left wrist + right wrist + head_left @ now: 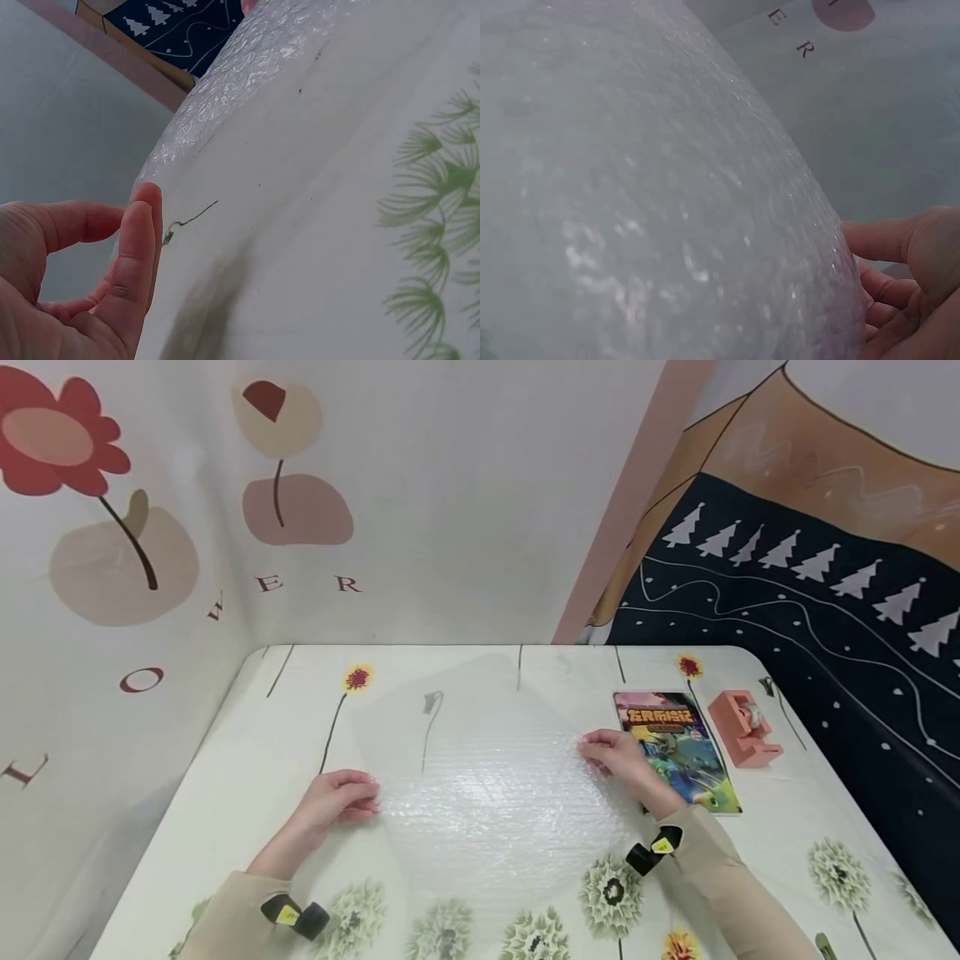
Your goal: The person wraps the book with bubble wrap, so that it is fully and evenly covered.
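Observation:
A clear sheet of bubble wrap [487, 802] stretches between my two hands above the flower-printed table. My left hand [337, 803] pinches its left edge between thumb and fingers. At the right edge, my right hand [618, 758] pinches the wrap the same way, close to a colourful book. In the left wrist view the bubble wrap [232, 82] curves away from the fingertips, above the white tablecloth. The right wrist view is mostly filled by the wrap [682, 202], with the thumb and fingers of the right hand [907, 292] at its edge.
The book [678, 756] lies on the right side of the table [225, 827], partly behind my right forearm. To its right sits a pink tape dispenser [742, 735]. A printed white curtain [450, 527] hangs behind, and a dark tree-patterned cloth [810, 618] is at the right.

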Tool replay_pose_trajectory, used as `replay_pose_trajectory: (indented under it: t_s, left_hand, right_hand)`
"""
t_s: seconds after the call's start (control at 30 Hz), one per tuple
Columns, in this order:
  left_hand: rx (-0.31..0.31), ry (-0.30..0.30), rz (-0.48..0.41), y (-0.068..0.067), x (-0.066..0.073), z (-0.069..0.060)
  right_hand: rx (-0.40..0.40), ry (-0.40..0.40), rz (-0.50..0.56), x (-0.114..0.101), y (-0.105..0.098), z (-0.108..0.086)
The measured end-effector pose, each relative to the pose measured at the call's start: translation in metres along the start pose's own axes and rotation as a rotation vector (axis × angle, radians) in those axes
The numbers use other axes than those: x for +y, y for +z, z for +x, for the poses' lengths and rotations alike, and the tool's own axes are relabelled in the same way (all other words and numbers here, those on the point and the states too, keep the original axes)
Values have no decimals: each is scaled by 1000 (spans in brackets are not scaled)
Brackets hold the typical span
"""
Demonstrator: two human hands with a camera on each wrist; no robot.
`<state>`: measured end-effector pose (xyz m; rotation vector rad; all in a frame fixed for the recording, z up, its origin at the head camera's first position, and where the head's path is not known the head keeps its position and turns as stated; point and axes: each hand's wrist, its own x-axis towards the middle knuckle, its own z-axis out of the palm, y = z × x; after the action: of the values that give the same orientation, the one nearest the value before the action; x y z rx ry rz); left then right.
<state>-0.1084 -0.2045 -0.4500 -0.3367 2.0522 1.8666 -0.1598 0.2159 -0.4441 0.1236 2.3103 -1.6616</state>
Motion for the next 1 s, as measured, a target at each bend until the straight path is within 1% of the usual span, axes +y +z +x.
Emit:
replay_pose_trajectory:
  t_s: [0.23, 0.47, 0.73, 1.0]
  left_hand:
    - [-5, -21, 11, 14, -3, -1]
    - [32, -42, 49, 21, -6, 2]
    - [63, -69, 103, 27, -6, 4]
    - [75, -72, 126, 28, -5, 6]
  right_hand:
    - [44, 23, -80, 6, -7, 7]
    - [75, 47, -139, 13, -9, 13]
    - [59, 21, -250, 18, -11, 17]
    - [57, -23, -376, 15, -13, 18]
